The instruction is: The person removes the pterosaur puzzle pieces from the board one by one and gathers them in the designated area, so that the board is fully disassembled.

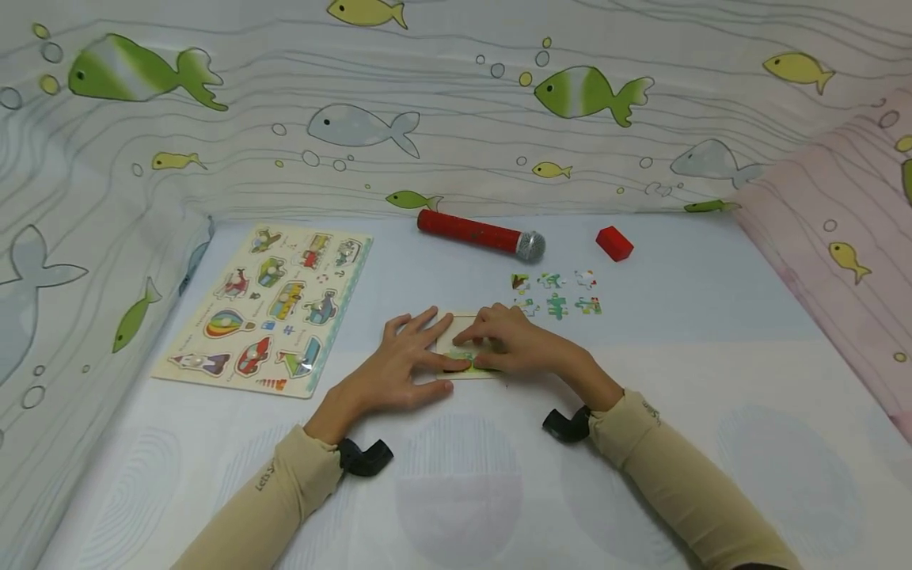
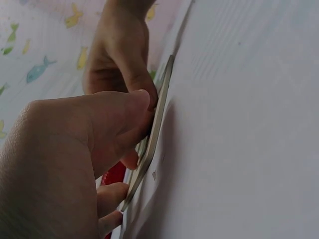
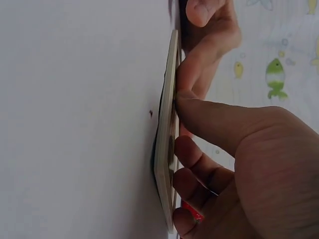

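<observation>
A small wooden puzzle tray (image 1: 463,326) lies flat on the pale sheet in front of me. My left hand (image 1: 409,356) rests on its left side with the fingers spread and straight, the thumb along the near edge. My right hand (image 1: 507,340) lies on its right side, bent fingertips and thumb pressing on a greenish piece (image 1: 476,361) in the tray. In the left wrist view my left hand's thumb (image 2: 119,124) presses on the tray's edge (image 2: 158,117). The right wrist view shows my right hand's thumb (image 3: 209,117) pressed flat against the tray (image 3: 167,149).
Several loose puzzle pieces (image 1: 557,294) lie just beyond the right hand. Behind them are a red toy microphone (image 1: 479,233) and a red block (image 1: 614,243). A peg puzzle board (image 1: 267,309) lies at the left. Fish-print cloth walls (image 1: 456,119) close in three sides.
</observation>
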### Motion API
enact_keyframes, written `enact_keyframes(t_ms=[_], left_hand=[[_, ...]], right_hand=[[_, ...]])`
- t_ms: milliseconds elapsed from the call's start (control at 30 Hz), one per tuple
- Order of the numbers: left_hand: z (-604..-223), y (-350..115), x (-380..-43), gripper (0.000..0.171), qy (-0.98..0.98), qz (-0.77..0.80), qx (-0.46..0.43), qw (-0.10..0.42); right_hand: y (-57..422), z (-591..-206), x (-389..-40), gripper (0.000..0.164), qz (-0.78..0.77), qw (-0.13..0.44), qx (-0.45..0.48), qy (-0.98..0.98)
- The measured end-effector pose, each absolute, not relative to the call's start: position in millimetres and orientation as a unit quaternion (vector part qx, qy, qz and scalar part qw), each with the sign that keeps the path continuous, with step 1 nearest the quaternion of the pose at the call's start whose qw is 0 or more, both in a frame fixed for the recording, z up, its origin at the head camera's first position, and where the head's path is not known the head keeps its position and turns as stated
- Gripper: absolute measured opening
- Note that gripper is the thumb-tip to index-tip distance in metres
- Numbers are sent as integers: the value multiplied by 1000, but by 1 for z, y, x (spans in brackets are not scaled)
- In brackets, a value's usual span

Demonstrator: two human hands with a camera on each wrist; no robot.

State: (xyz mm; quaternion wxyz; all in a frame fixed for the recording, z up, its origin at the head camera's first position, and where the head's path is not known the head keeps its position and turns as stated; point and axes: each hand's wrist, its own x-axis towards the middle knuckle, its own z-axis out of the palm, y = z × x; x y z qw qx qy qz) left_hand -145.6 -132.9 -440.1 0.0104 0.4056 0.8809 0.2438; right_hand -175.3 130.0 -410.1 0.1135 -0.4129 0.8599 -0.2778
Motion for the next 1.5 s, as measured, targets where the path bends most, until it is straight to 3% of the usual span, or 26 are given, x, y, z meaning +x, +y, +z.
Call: enact_keyframes(t_ms=[400,667,1000,1500], left_hand=[[-443,-131,-145,34,878,266,397,1],[-444,-132,-152,18,883,305,354,-49],[-440,-134,-154,48,913,242,326,-31],[-445,-138,-155,53,924,206,320,-39]], right_hand=[[125,-420,-169,33,-277,103,-408,864],[124,-414,-168,35,-291,106,-397,864],[123,-416,-168,38,-285,108,-394,867],[122,-419,-170,37,-285,116,-389,868]])
